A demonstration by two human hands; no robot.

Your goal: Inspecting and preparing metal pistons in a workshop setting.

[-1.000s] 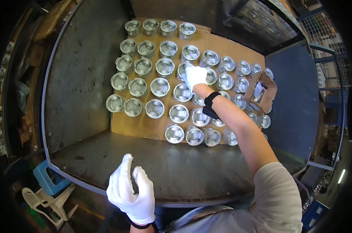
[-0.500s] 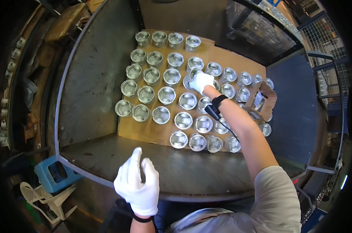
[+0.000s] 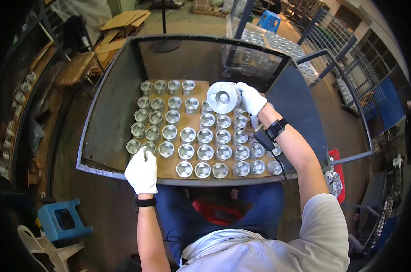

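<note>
Raised over the far right of the metal bin, my right hand (image 3: 252,99) in a white glove grips a piston (image 3: 223,97) by its side. Its round, shiny crown with a shallow bowl faces the camera. Below it stand rows of silver pistons (image 3: 169,132), open ends up, on brown cardboard (image 3: 167,167). At the bin's near left edge is my left hand (image 3: 142,170), also gloved, with finger and thumb slightly apart and nothing seen in it. Its fingertips are next to a piston (image 3: 149,147) in the front left row; whether they touch it I cannot tell.
Dark metal walls (image 3: 106,106) enclose the pistons. A blue stool (image 3: 62,220) and a white plastic chair (image 3: 51,249) stand on the floor at left. Past the bin's right side are a red crate (image 3: 337,177) and a metal frame (image 3: 350,156). Flattened cardboard (image 3: 124,20) lies far left.
My right hand has lifted a piston up from among the rows. My left hand has shifted over the bin's near edge, close to the pistons. The view has tilted up and back.
</note>
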